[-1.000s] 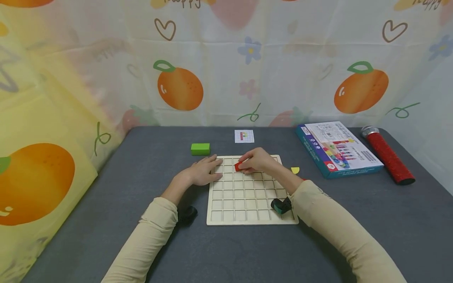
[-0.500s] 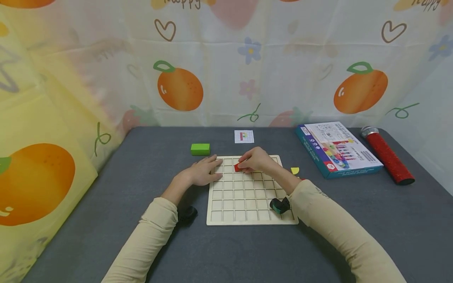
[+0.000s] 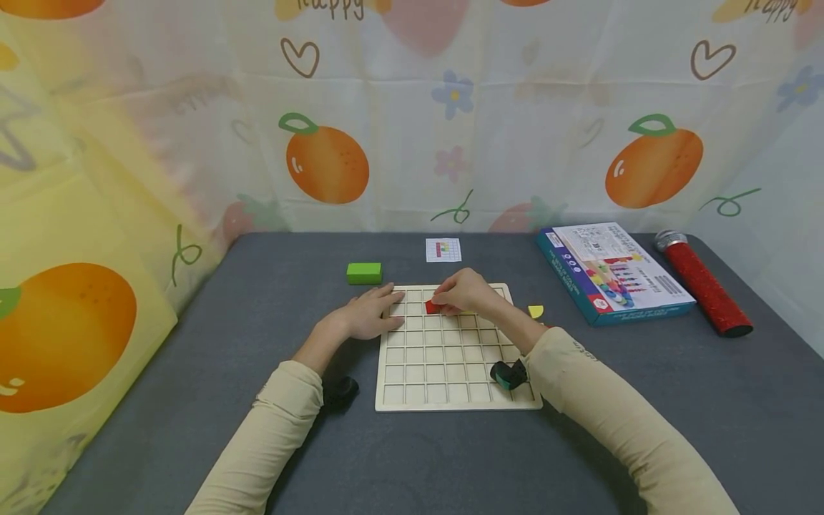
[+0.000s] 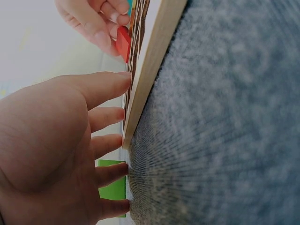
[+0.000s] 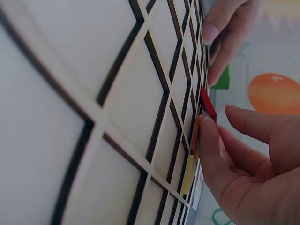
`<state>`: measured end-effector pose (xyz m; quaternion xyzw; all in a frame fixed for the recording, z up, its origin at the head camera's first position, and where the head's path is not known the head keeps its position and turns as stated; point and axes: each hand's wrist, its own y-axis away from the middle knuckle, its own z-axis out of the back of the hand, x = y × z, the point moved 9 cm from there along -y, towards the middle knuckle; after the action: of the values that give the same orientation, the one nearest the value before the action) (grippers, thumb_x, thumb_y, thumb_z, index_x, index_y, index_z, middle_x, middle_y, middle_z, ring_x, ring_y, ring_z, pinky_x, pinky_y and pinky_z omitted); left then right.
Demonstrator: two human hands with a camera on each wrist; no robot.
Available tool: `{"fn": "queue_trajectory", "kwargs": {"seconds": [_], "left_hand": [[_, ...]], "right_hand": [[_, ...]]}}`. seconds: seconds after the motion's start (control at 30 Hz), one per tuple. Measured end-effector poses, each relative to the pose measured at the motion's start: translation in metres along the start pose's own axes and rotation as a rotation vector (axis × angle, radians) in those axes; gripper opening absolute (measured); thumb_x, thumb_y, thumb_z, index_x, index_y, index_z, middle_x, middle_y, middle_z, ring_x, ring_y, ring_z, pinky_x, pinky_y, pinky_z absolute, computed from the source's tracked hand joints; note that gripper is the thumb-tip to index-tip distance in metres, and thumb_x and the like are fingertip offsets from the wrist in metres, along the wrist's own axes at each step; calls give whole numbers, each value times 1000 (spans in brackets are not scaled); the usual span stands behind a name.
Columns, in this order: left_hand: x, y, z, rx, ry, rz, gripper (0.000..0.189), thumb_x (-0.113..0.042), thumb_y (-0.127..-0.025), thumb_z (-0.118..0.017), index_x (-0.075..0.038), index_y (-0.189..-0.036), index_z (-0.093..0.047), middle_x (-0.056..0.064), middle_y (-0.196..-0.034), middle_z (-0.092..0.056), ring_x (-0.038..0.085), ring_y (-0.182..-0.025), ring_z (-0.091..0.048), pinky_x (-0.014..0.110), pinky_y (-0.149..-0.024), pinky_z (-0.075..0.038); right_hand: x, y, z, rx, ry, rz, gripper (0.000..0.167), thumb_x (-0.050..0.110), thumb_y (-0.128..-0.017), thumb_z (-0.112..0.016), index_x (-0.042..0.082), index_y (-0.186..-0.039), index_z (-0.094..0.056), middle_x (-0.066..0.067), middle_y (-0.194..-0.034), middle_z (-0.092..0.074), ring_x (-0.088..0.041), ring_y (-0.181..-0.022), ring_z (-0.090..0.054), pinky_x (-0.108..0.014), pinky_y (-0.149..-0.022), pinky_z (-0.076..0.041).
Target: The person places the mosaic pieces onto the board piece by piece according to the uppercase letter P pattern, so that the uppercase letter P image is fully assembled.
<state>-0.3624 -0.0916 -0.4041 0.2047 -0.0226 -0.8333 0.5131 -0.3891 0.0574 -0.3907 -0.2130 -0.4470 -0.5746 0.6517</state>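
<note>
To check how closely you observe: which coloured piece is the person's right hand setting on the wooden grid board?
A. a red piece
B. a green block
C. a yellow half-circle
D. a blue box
A: the right hand pinches a red piece against the far rows of the wooden grid board; the green block lies apart on the table.

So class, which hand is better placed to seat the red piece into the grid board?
Probably the right hand: it already pinches the red piece over the grid board. The left hand lies flat on the board's left edge, steadying it.
</note>
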Motion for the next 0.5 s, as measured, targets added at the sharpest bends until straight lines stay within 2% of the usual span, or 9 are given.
{"fn": "queue_trajectory", "kwargs": {"seconds": [0.33, 0.5], "left_hand": [[-2, 1, 2, -6, -4, -8, 62, -37, -100, -47, -9, -152, -27, 18, -156, -14, 37, -141, -13, 61, -107, -15], [-2, 1, 1, -4, -6, -4, 62, -37, -100, -47, -9, -152, -27, 17, -156, -14, 37, -142, -13, 61, -107, -15]], "right_hand": [[0, -2, 1, -29, 28, -9, 17, 9, -88, -69, -4, -98, -72, -11, -78, -70, -16, -64, -67, -26, -62, -55], [2, 0, 1, -26, 42, -10, 19, 11, -90, -68, -4, -101, -72, -11, -80, -70, -18, -68, -67, -26, -64, -55]]}}
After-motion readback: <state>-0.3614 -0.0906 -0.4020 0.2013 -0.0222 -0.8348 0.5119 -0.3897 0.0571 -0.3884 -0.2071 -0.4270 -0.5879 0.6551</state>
